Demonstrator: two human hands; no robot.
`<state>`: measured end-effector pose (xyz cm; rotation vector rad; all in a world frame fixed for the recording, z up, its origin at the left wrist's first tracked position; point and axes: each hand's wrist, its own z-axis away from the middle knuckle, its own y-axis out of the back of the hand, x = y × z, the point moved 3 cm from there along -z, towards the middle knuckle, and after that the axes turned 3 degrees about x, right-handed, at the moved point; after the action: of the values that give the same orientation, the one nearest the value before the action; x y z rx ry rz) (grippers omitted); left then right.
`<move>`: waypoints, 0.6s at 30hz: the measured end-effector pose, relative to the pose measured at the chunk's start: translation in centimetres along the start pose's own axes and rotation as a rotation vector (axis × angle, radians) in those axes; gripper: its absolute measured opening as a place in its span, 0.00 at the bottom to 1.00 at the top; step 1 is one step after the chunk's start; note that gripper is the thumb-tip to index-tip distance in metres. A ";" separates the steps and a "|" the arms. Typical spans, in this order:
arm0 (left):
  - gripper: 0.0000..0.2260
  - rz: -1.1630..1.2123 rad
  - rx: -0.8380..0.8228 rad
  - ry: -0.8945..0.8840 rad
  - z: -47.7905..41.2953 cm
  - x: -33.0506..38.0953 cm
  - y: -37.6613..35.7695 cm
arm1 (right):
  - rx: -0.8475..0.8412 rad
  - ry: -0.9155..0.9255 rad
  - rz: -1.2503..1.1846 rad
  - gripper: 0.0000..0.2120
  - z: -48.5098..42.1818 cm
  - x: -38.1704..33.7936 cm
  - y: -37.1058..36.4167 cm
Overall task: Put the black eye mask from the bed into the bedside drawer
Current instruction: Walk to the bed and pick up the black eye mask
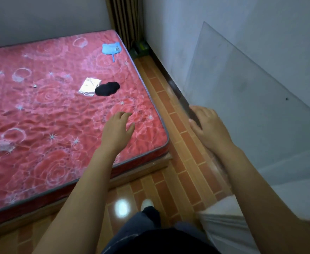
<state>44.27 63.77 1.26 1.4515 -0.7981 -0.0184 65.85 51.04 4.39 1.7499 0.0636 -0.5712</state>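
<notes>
An empty left hand [118, 126], fingers loosely spread, reaches over the red rose-patterned mattress [40, 125] toward the black fabric eye mask [107, 89] beside a silver foil packet [89, 87]; grasping likely follows. The right hand [208, 125] hangs open.

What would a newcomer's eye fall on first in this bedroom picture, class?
First the red rose-patterned mattress filling the left side, with the black eye mask lying near its right edge beside a silvery packet. A blue fan lies at the far corner. In front, the left hand hovers open over the mattress, and the right hand is over the floor by the wall.
</notes>
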 end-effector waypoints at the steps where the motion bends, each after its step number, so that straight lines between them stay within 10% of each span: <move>1: 0.18 0.003 0.005 -0.004 -1.7 0.0 0.0 | 0.002 -0.006 0.001 0.20 -1.5 0.2 0.0; 18: 0.17 -0.057 0.031 0.138 -23.9 1.8 -6.9 | -0.057 0.113 -0.014 0.19 -26.6 12.0 -1.4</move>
<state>60.36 82.52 -1.91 1.4872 -0.6467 0.0505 84.97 72.99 2.12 1.7264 0.1696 -0.4753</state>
